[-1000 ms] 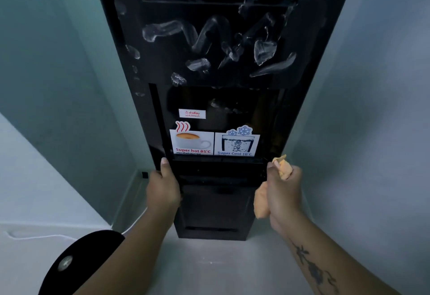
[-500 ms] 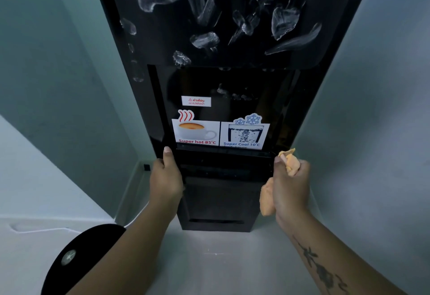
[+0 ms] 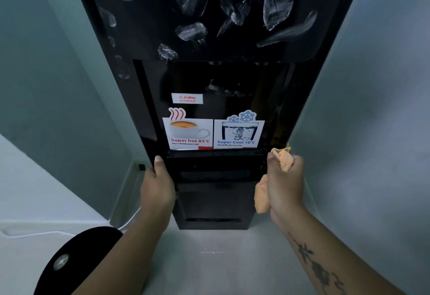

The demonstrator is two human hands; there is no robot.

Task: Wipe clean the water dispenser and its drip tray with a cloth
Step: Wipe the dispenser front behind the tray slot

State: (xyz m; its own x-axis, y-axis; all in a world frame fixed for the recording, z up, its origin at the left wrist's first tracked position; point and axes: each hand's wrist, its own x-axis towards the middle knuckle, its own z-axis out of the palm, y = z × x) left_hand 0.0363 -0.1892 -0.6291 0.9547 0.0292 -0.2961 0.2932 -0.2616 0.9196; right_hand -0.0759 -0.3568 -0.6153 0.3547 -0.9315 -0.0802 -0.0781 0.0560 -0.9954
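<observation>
A tall black water dispenser stands in front of me, its glossy upper panel streaked with white smears. Below the hot and cold stickers sits the black drip tray. My left hand grips the tray's left end, thumb on its top edge. My right hand holds the tray's right end while also clutching a bunched orange cloth, which sticks out above and below the fist.
Pale walls close in on both sides of the dispenser. A white cable runs along the floor at its left foot. A black round object with a silver centre shows at the lower left. Grey floor lies below.
The view has dropped and moved closer, so the dispenser looks larger. Both hands stay on the ends of the drip tray, the cloth still in the right fist.
</observation>
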